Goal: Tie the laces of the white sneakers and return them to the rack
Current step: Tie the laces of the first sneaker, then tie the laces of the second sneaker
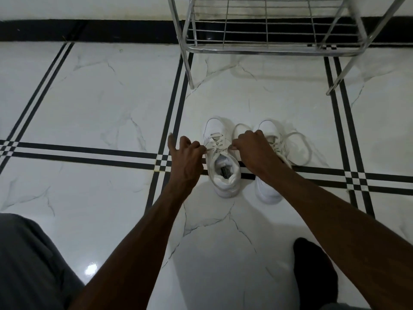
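We note left hand [186, 158] and right hand [252, 148] each pinched on a lace [218, 146] of the left sneaker [220, 157], right sneaker [271, 139] just beside — laces loose, rack [263, 25] beyond

No text, brand, number or sign can be read anywhere in the view. The only printed thing is a small dark label [225, 173] on the insole inside the left sneaker [221, 162], down in its opening behind the laces. It carries some pale marks, but they are too small and blurred to make out as letters or figures.
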